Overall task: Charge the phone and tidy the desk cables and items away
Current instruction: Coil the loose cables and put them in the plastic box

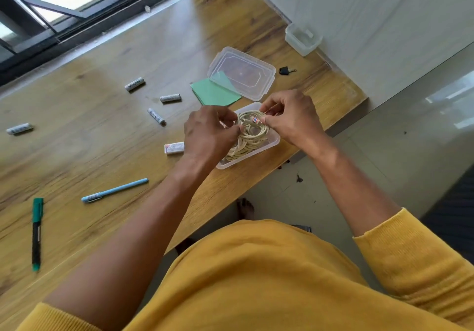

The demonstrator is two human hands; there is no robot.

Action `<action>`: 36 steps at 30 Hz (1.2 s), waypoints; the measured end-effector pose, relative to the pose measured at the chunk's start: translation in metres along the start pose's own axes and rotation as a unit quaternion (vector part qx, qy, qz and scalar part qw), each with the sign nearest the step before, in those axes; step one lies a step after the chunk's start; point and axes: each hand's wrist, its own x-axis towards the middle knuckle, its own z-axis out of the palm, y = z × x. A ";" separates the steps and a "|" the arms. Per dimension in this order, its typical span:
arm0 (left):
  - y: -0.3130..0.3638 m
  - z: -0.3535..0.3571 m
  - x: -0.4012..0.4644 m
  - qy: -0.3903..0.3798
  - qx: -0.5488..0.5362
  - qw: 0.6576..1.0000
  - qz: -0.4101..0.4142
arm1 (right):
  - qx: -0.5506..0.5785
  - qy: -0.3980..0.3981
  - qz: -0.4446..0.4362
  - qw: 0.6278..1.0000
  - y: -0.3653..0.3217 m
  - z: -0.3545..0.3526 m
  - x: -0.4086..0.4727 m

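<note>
A coiled cream cable (250,138) lies partly inside a clear plastic box (272,144) near the desk's front edge. My left hand (206,133) pinches the coil on its left side. On the right side, my right hand (289,116) pinches the cable's plug end, which carries a small red and blue label. The box's clear lid (242,73) lies just behind, resting partly on green paper (213,93). No phone is visible.
Several white batteries (134,84) lie scattered on the wooden desk (102,151), with a small white packet (174,148), a light blue pen (115,190) and a green marker (36,233). A black key (286,70) and a second small clear container (302,39) sit at the far right by the wall.
</note>
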 end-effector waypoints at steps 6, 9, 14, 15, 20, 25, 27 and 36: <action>-0.010 0.006 0.002 0.010 0.053 0.998 0.030 | -0.059 -0.001 -0.031 0.998 0.006 0.012 0.001; -0.013 0.011 -0.002 0.021 0.057 0.997 0.046 | -0.063 -0.003 -0.038 0.997 0.006 0.014 0.000; -0.013 0.016 -0.004 0.028 0.064 0.995 0.065 | -0.071 0.002 -0.019 0.997 0.007 0.016 0.004; -0.013 0.016 -0.003 0.028 0.074 0.995 0.068 | -0.074 0.007 -0.018 0.997 0.007 0.017 0.005; -0.008 0.016 0.007 0.020 0.125 0.989 0.077 | -0.075 0.040 -0.007 0.996 0.008 0.025 0.005; 0.001 0.017 0.004 0.041 0.238 0.963 0.117 | -0.057 0.050 0.002 0.997 0.009 0.028 0.008; 0.005 0.018 0.002 0.050 0.273 0.952 0.132 | -0.055 0.049 0.001 0.997 0.010 0.027 0.008; 0.000 0.010 0.015 0.036 0.135 0.984 0.110 | 0.026 0.044 -0.017 0.999 0.008 0.008 0.013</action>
